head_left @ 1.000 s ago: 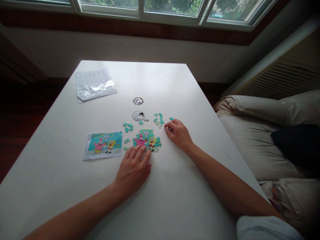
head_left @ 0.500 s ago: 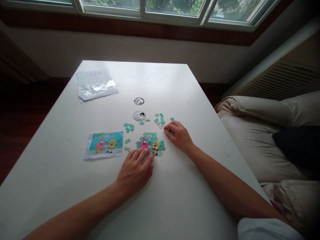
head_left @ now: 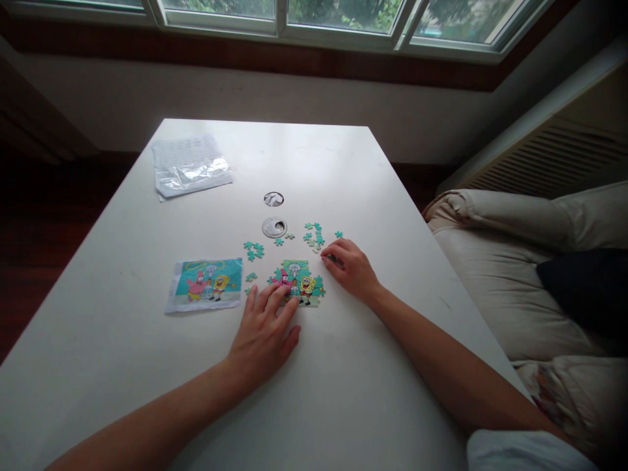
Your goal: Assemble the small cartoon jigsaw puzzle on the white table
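Note:
A partly joined jigsaw puzzle with cartoon figures lies flat on the white table. Over its lower left part my left hand is spread palm down, fingertips resting on it and hiding some of the picture. My right hand rests on the table just right of the puzzle. Its thumb and fingers are pinched around a small puzzle piece, mostly hidden by the fingers. Loose green pieces lie in a cluster above the puzzle, in another group to the upper left, and beside my left fingers.
Left of the puzzle is a printed reference picture in a clear sleeve. A plastic bag with papers lies at the table's far left. Two round cable holes are set in the tabletop. A beige sofa stands at the right.
My left hand's fingers have spread apart and reached slightly up over the puzzle, covering more of the pink figure and a loose piece. My right hand stays almost still.

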`<state>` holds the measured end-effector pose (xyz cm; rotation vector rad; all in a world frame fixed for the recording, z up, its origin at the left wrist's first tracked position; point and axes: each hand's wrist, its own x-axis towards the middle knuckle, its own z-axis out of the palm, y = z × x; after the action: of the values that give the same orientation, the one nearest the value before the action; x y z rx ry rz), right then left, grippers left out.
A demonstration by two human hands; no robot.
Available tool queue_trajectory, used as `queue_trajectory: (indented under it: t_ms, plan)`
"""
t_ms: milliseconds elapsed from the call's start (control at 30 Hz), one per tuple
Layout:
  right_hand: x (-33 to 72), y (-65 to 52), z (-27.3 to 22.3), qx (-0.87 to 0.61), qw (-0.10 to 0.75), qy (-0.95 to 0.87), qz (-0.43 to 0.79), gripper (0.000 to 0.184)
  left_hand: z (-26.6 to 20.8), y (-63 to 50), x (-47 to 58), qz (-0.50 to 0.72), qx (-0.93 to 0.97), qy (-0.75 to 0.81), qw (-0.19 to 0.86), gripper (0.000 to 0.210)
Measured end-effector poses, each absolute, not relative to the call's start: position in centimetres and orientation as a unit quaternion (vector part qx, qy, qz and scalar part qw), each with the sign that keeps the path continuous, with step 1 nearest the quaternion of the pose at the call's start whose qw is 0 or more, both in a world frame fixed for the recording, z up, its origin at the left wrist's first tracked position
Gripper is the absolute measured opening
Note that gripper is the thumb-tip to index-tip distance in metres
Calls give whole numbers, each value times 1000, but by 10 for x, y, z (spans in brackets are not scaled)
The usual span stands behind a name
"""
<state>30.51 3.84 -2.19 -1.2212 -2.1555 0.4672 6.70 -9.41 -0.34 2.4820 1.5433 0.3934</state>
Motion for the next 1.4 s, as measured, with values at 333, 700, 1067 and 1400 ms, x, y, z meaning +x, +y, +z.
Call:
queue_trajectory:
  t_ms: [333, 700, 1067, 1400]
  plan:
    - [304, 39, -24, -445, 312, -822, 171, 11, -11, -91, 66, 147, 852, 486, 125, 40]
    - [303, 38, -25, -442, 313, -823, 168, 10, -10, -95, 69, 146, 894, 403, 131, 35]
    - [303, 38, -25, -440, 310, -826, 166, 10, -10, -95, 69, 138, 893, 412, 119, 38]
    - [304, 38, -23, -442, 327, -817, 174, 11, -10, -94, 70, 132, 886, 431, 105, 39]
